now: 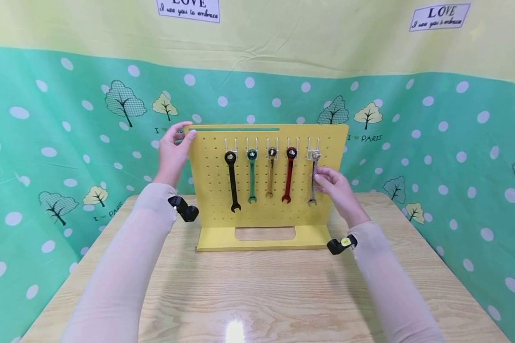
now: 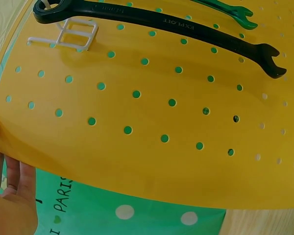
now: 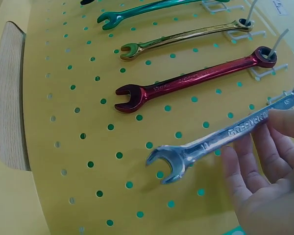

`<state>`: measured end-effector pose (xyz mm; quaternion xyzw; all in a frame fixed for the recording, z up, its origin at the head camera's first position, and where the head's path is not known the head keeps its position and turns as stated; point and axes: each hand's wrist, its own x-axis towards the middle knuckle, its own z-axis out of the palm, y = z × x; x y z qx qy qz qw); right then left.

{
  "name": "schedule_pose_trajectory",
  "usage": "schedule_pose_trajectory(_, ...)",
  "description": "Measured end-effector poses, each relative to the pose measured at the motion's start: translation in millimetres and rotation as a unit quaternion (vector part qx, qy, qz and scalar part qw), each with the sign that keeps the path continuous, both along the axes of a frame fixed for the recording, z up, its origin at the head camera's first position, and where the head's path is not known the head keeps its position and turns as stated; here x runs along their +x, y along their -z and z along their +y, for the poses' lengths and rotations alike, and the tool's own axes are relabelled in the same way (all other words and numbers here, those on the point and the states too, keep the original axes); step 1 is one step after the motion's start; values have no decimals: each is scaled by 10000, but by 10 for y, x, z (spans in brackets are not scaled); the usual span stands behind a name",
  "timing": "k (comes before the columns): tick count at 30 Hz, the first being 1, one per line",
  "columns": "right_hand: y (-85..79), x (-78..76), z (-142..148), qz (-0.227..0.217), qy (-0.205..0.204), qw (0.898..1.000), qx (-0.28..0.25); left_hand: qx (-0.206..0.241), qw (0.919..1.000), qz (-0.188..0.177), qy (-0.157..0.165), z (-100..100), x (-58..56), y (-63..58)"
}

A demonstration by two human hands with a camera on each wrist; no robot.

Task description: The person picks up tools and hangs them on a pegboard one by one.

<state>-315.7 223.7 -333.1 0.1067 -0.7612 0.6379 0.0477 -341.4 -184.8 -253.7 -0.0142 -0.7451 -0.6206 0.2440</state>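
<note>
My left hand (image 1: 174,155) holds the upper left corner of a yellow pegboard (image 1: 214,190), thumb in front and fingers behind the edge. At the board's right side my right hand (image 1: 338,190) pinches a silver combination wrench (image 3: 206,147) by its shank near the ring end. That wrench's ring end is at the rightmost white hook (image 1: 311,151), its open jaw pointing down. Beside it hang a red wrench (image 1: 289,174), a gold wrench (image 1: 271,174), a green wrench (image 1: 252,178) and a black wrench (image 1: 233,183), each by its ring end on a hook.
The pegboard stands upright on its yellow base (image 1: 216,240), which has a cut-out in the middle. Under it is a wood-grain table (image 1: 240,286). A green and yellow patterned cloth (image 1: 249,95) hangs behind and at both sides.
</note>
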Motion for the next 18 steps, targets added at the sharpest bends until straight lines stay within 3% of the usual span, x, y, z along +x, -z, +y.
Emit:
schedule_pose_trajectory(8,21,42,52,114,-177,9997,83,-34,10000,36,-15,-13,3,13)
schedule_pose_trajectory(18,26,114,101,221,-260,9975,625,13,10000,-19,-30,0,-11,-6)
